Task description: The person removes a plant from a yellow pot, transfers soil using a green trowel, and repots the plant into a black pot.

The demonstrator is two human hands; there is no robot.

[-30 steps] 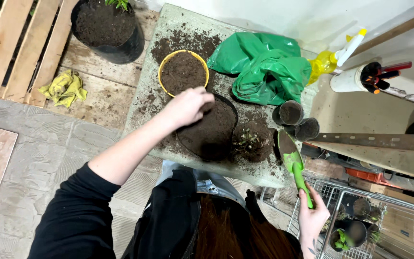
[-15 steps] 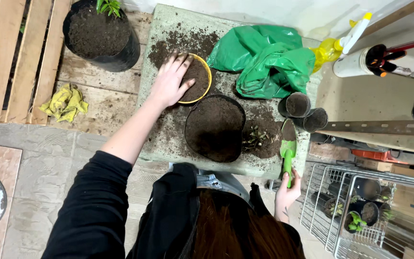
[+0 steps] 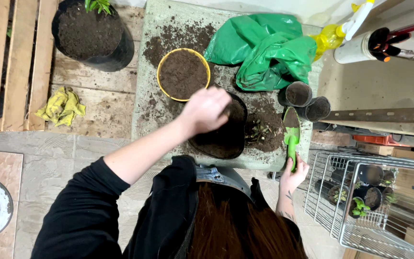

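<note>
Working at a soil-strewn slab (image 3: pixel 149 96), we hold our left hand (image 3: pixel 206 109), fingers loosely curled, contents unseen, over a part-filled black pot (image 3: pixel 224 136). Our right hand (image 3: pixel 293 173) grips a green trowel (image 3: pixel 291 134). Beside them sit a yellow bowl (image 3: pixel 183 74) of soil, a green bag (image 3: pixel 264 48), small pots (image 3: pixel 307 100) unfilled.

A yellow-rimmed bowl (image 3: pixel 183 74) holds dark brown soil. The trowel (image 3: pixel 291 136) is bright green, matching the crumpled green plastic bag (image 3: pixel 264 48). The pot (image 3: pixel 224 132) under the left hand (image 3: pixel 206 109) is black. Grey tabletop (image 3: pixel 144 105), speckled with dark soil. The crumpled cloth (image 3: pixel 61 106) on pale wooden boards is yellow.
</note>
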